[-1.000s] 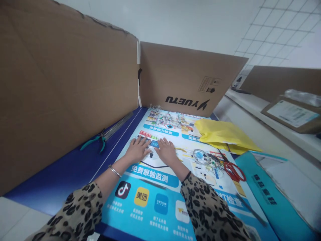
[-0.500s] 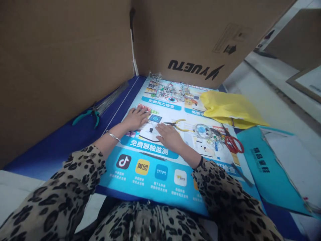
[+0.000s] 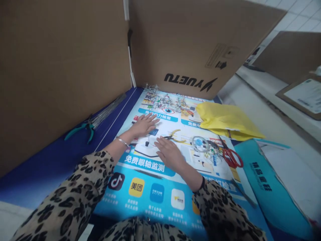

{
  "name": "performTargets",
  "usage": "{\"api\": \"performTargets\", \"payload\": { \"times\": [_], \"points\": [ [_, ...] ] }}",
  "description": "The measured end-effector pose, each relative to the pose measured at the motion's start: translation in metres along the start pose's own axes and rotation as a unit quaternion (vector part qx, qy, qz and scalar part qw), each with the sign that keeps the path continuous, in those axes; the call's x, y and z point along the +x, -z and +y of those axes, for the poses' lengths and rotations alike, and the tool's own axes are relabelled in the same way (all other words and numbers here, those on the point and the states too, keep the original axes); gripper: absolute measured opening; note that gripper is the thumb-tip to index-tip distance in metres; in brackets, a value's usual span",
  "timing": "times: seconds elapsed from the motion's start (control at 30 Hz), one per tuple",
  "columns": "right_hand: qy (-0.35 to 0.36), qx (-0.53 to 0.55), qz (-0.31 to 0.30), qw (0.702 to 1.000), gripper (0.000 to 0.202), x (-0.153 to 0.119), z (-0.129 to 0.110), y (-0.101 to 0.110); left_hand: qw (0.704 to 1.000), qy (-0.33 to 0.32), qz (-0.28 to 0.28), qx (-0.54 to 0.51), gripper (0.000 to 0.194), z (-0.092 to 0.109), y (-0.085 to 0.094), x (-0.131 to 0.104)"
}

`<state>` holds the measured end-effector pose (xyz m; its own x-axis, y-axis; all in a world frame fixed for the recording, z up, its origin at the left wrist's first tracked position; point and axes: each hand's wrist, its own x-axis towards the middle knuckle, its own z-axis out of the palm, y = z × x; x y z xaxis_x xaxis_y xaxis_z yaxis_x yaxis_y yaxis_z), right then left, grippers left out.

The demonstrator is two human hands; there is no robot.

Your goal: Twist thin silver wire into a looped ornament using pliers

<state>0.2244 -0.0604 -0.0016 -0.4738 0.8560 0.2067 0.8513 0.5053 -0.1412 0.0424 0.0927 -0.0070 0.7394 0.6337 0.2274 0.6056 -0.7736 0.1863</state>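
Observation:
My left hand (image 3: 144,126) is stretched out flat over the printed poster sheet (image 3: 150,174), fingers spread, holding nothing. To its right my right hand (image 3: 170,153) also lies open, palm down over the sheet. Just beyond the right fingertips is a pair of yellow-handled pliers (image 3: 178,136), partly hidden by that hand. Farther right on the sheet are a coil of clear wire (image 3: 200,144), a tangle of fine wire pieces (image 3: 213,152) and red-handled scissors (image 3: 232,158). Shiny wire and bead pieces (image 3: 167,100) lie along the far part of the sheet.
Cardboard panels (image 3: 62,67) stand upright at the left and back. Teal-handled pliers (image 3: 84,130) and a bundle of thin wires (image 3: 107,112) lie at left. A yellow bag (image 3: 228,120) and a teal packet (image 3: 263,187) lie at right. Tweezers (image 3: 244,192) rest near my right sleeve.
My left hand has moved forward and to the right across the sheet. My right hand stays near the yellow-handled pliers. The camera view has shifted slightly.

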Motion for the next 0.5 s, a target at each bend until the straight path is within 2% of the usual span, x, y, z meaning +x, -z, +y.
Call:
{"api": "performTargets", "payload": {
  "times": [0.13, 0.23, 0.37, 0.5],
  "points": [
    [-0.075, -0.026, 0.029, 0.996, 0.040, -0.001, 0.024, 0.004, 0.976, 0.107, 0.183, -0.045, 0.047, -0.017, 0.006, -0.004],
    [-0.139, -0.042, 0.005, 0.989, 0.039, -0.002, 0.045, 0.005, 0.949, 0.148, 0.265, -0.084, 0.046, -0.030, 0.009, -0.007],
    [-0.168, -0.082, -0.013, 0.982, 0.039, -0.002, 0.056, 0.007, 0.936, 0.163, 0.294, -0.103, 0.044, -0.034, 0.008, -0.008],
    [-0.219, -0.140, -0.003, 0.966, 0.039, -0.003, 0.054, 0.010, 0.952, 0.153, 0.251, -0.088, 0.043, -0.026, 0.007, -0.006]
  ]
}}
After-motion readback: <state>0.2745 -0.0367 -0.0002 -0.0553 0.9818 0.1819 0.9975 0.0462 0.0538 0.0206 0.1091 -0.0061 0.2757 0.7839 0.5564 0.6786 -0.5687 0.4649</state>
